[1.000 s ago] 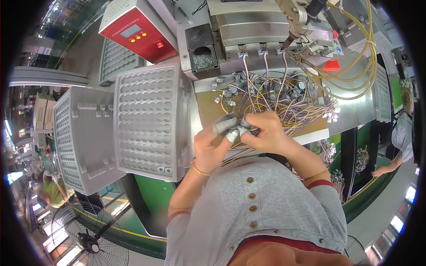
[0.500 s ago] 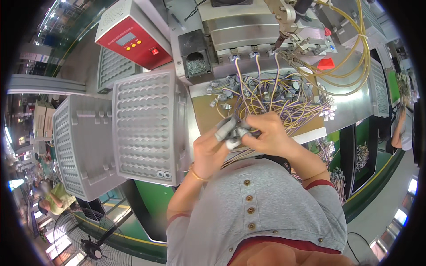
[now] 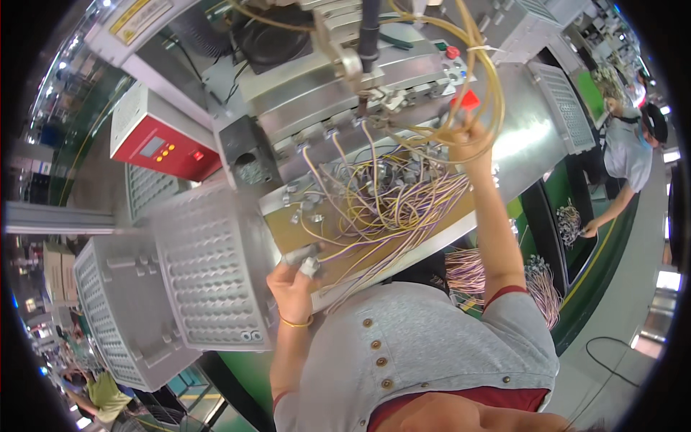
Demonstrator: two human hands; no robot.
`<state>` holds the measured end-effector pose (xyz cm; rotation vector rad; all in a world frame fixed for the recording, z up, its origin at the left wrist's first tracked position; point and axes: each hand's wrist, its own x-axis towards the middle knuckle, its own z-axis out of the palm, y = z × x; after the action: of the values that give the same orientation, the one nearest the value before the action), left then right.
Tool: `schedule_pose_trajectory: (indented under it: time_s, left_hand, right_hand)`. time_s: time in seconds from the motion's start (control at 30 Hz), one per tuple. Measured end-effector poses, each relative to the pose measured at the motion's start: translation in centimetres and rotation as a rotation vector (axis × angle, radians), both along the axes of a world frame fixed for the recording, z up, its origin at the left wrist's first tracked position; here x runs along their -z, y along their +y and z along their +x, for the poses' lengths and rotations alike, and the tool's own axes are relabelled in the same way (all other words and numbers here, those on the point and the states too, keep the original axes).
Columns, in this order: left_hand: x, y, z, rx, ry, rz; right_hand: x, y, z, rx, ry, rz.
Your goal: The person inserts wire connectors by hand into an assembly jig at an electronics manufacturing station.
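Note:
My left hand (image 3: 291,291), with grey finger covers, pinches a small whitish connector (image 3: 309,267) on a yellow-and-purple wire, just off the near left edge of the brown work board (image 3: 277,216). Stretched far to the right, my right hand (image 3: 471,142) is behind loops of yellow tubing (image 3: 493,86), close to a red piece (image 3: 466,99) on the metal bench; its fingers are partly covered and smeared. On the board lies a tangle of wires (image 3: 410,201) with grey connectors. Three wire ends run up into the front of a metal fixture (image 3: 317,97).
Left of the board are grey ridged trays (image 3: 201,266), one with two small round parts in a corner. A red control box (image 3: 169,140) and a black bin (image 3: 248,155) of small pieces stand behind. More wire bundles (image 3: 466,273) hang at right, where another person (image 3: 626,151) works.
My hands, together over the board before, are now apart: the right has gone up and right to the red piece, the left stays low with the connector. The view has shifted.

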<state>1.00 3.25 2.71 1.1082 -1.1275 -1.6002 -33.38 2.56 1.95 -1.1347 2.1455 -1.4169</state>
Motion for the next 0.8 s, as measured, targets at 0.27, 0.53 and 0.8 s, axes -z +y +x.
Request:
schedule_pose_trajectory:
  time_s: [0.27, 0.53, 0.8]
  left_hand:
    - [-1.0, 0.6, -1.5, -0.049, 0.010, 0.156]
    - [-1.0, 0.5, -1.9, 0.037, 0.364, 0.274]
    - [-1.3, 1.1, -2.2, 0.052, 0.456, 0.247]
  right_hand:
    - [4.8, -6.6, -14.1, 0.077, 0.955, -0.108]
    - [4.7, -5.7, -16.2, -0.054, 0.762, 0.011]
    - [-1.9, 3.5, 9.9, -0.655, 0.088, -0.137]
